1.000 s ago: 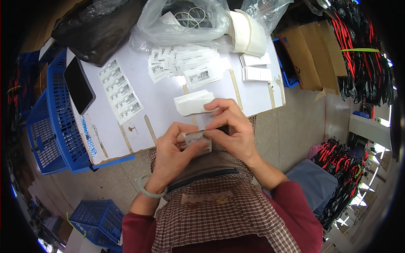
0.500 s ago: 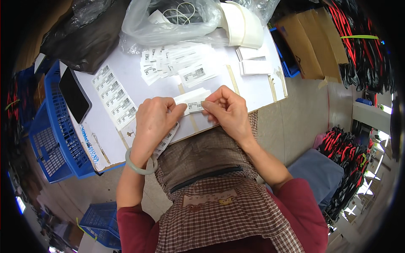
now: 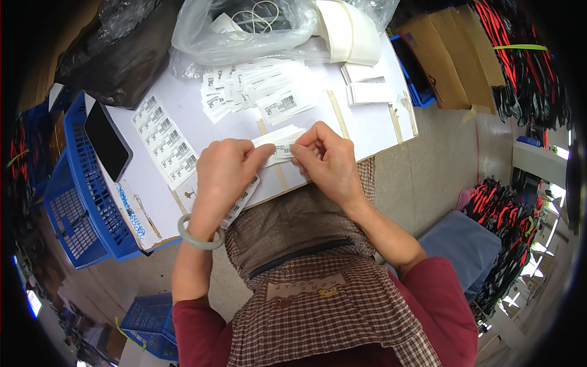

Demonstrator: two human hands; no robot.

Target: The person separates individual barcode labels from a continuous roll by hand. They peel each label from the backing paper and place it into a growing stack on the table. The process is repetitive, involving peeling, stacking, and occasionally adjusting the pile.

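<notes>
A small white barcode label (image 3: pixel 283 151) lies stretched between my two hands near the table's front edge. My left hand (image 3: pixel 225 171), with a pale bangle on its wrist, pinches the label's left end. At its right end, the thumb and fingers of my right hand (image 3: pixel 330 162) are closed on it. Directly behind and partly under the label are fanned white cards (image 3: pixel 280 134); whether the label touches the top one I cannot tell. A strip of labels (image 3: pixel 242 203) shows beneath my left hand. Farther back lies a spread pile of labelled cards (image 3: pixel 278 107).
A label sheet (image 3: pixel 164 140) and a dark phone (image 3: pixel 109 140) lie on the left side of the white table (image 3: pixel 361 134). Blank card stacks (image 3: pixel 370 93), a clear plastic bag (image 3: pixel 195 43) and a white roll (image 3: pixel 348 33) sit farther back. A blue basket (image 3: pixel 85 196) adjoins the left edge.
Both hands keep their pinch on the label, with only slight finger movement; my left thumb has shifted a little to the right along it. The view has shifted slightly.
</notes>
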